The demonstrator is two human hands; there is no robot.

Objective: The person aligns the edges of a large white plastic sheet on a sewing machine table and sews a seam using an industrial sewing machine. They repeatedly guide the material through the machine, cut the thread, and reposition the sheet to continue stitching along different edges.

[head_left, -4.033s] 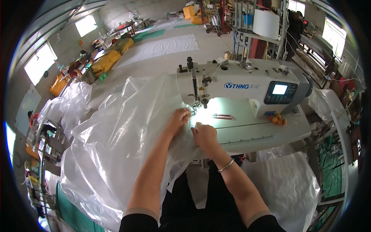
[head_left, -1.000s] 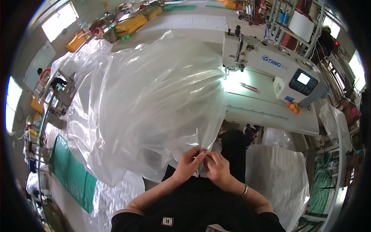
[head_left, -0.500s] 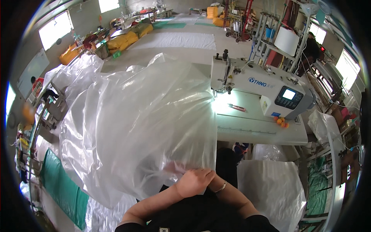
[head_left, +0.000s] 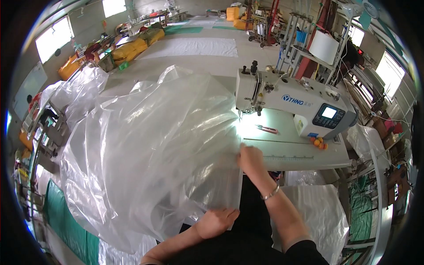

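A large, translucent plastic sheet (head_left: 145,145) billows across the table's left side, its right edge running down from the needle area of a white sewing machine (head_left: 291,95). Near the lower corner of that edge, my left hand (head_left: 216,223) is closed on the plastic. My right hand (head_left: 251,160), with a bracelet at its wrist, grips the same edge higher up, just below the lit needle. Its fingertips are partly hidden. On the machine bed (head_left: 282,150) lies a small red-and-white cutter (head_left: 266,129), right of the needle.
Small orange balls (head_left: 319,142) sit by the machine's base. A white thread cone (head_left: 323,47) stands on a rack behind. More plastic sheeting (head_left: 311,216) hangs at the lower right, and a green sheet (head_left: 68,221) lies at the lower left. Yellow bundles (head_left: 130,51) rest farther back.
My right hand has moved from beside the left up along the plastic edge toward the needle. My left hand stays near the lower corner, slightly lower. The whole view has shifted a little.
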